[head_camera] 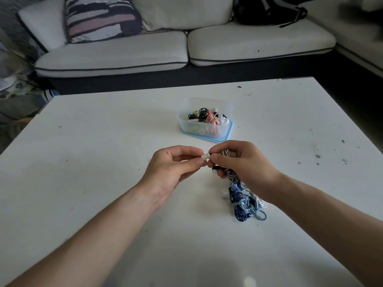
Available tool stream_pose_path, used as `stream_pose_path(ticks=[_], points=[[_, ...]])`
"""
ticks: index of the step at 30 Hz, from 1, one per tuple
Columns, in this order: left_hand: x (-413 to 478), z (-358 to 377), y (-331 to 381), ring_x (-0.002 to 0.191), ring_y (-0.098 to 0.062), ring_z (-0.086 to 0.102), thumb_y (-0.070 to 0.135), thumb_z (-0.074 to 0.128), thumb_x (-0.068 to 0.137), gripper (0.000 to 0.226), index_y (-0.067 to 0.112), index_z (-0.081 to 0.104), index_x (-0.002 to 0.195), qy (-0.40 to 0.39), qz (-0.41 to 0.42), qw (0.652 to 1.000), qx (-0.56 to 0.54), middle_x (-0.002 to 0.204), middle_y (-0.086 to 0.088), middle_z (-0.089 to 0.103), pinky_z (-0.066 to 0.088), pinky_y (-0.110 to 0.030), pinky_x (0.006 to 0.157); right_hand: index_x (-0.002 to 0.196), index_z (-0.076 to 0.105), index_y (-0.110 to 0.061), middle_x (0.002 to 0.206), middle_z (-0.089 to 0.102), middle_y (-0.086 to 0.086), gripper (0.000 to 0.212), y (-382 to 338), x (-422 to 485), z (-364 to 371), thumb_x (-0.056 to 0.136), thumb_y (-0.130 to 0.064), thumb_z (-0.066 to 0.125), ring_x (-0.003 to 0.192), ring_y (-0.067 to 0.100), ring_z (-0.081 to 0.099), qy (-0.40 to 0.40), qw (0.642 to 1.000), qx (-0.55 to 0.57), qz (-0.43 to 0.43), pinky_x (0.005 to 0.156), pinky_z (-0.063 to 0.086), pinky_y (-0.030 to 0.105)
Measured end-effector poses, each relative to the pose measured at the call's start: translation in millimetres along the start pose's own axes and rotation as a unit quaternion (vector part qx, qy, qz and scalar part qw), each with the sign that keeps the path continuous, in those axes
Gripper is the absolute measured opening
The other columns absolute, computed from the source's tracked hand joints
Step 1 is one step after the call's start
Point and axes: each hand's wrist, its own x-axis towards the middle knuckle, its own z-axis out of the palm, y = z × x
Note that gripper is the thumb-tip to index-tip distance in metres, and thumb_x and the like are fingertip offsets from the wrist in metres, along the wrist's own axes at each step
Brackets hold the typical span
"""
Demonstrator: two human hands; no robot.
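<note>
Both hands (172,164) (240,160) — pinching earbud (204,156).

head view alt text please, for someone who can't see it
The left hand pinches the white ear tip of black-and-white striped earphones gripped in the right hand, above a white table. Blue earphone cables lie tangled under the right wrist; a clear box of more cables stands beyond, before a pale sofa.

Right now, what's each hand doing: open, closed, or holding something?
Left hand: pinches the white ear tip.
Right hand: grips the black-and-white earphones, bundled.
</note>
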Motion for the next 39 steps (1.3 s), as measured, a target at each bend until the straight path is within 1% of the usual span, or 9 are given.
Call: stream_pose_path(ticks=[3,6,14,17,22,29,34,37,39], points=[[0.7,-1.0,0.1,0.079,-0.019,0.074,-0.009,0.067,0.081,0.016,0.005,0.071,0.086,-0.011,0.004,1.0,-0.009,0.087,-0.015,0.075,0.052,-0.016,0.063,0.089,0.071,-0.006,0.08,0.072,0.016,0.006,-0.4,0.5,-1.0,0.092,-0.003,0.066,0.064,0.024,0.056,-0.003,1.0,0.003,-0.004,0.062,0.046,0.032],[1.6,-1.8,-0.8,0.079,-0.019,0.074,-0.011,0.063,0.084,0.018,0.005,0.072,0.085,-0.016,0.004,1.0,-0.015,0.084,-0.012,0.075,0.054,-0.017,0.066,0.091,0.071,-0.006,0.081,0.072,0.017,0.004,0.1,0.8,-1.9,0.091,-0.004,0.067,0.062,0.022,0.057,-0.001,1.0,0.0,-0.004,0.063,0.046,0.032],[3.3,0.1,-1.6,0.073,-0.017,0.073,-0.009,0.067,0.082,0.015,0.006,0.069,0.085,-0.016,0.004,1.0,-0.009,0.083,-0.011,0.074,0.051,-0.015,0.059,0.095,0.071,-0.001,0.086,0.073,0.023,0.007,1.1,2.6,-4.2,0.089,-0.005,0.07,0.062,0.021,0.059,-0.011,1.0,-0.007,-0.006,0.064,0.048,0.032],[4.9,-0.1,-1.8,0.073,-0.018,0.074,-0.008,0.068,0.08,0.015,0.006,0.069,0.085,-0.022,-0.001,1.0,-0.009,0.082,-0.01,0.074,0.051,-0.015,0.06,0.094,0.072,-0.003,0.085,0.073,0.021,0.007,0.7,3.1,-7.1,0.088,-0.007,0.071,0.063,0.019,0.06,-0.019,1.0,-0.018,-0.007,0.065,0.049,0.031],[6.6,0.7,-1.2,0.075,-0.018,0.074,-0.007,0.069,0.078,0.015,0.006,0.07,0.086,-0.034,-0.006,0.999,-0.005,0.081,-0.01,0.075,0.052,-0.014,0.061,0.095,0.074,-0.001,0.08,0.073,0.015,0.008,-1.8,3.9,-10.5,0.089,-0.006,0.07,0.064,0.016,0.061,-0.031,0.998,-0.047,-0.016,0.062,0.05,0.026],[8.4,5.0,-2.4,0.075,-0.017,0.074,-0.005,0.071,0.077,0.015,0.007,0.071,0.085,-0.02,0.002,1.0,0.007,0.081,-0.011,0.075,0.05,-0.013,0.058,0.093,0.074,-0.002,0.078,0.073,0.014,0.006,-2.8,3.6,-11.6,0.089,-0.005,0.07,0.063,0.016,0.061,-0.016,0.998,-0.062,-0.023,0.061,0.05,0.024],[8.5,9.2,-2.8,0.075,-0.018,0.074,-0.002,0.074,0.076,0.013,0.007,0.072,0.085,-0.005,0.005,1.0,0.01,0.081,-0.014,0.075,0.047,-0.011,0.054,0.09,0.075,-0.006,0.08,0.075,0.016,0.004,-4.1,3.9,-12.5,0.087,-0.006,0.073,0.065,0.018,0.062,0.007,0.995,-0.092,-0.033,0.063,0.051,0.027],[9.2,12.1,-3.5,0.07,-0.015,0.073,0.0,0.075,0.075,0.013,0.007,0.072,0.085,0.001,0.002,1.0,0.009,0.078,-0.013,0.075,0.045,-0.009,0.05,0.09,0.076,-0.006,0.078,0.074,0.014,0.006,-6.5,3.3,-13.1,0.085,-0.01,0.076,0.06,0.012,0.062,0.015,0.993,-0.113,-0.042,0.056,0.048,0.018],[9.7,12.9,-3.5,0.072,-0.016,0.074,0.001,0.077,0.072,0.014,0.008,0.072,0.084,-0.003,0.002,1.0,0.007,0.078,-0.013,0.075,0.046,-0.01,0.052,0.09,0.076,-0.008,0.076,0.074,0.012,0.006,-8.4,3.1,-14.7,0.085,-0.011,0.076,0.057,0.01,0.061,0.014,0.991,-0.124,-0.04,0.053,0.045,0.015]])
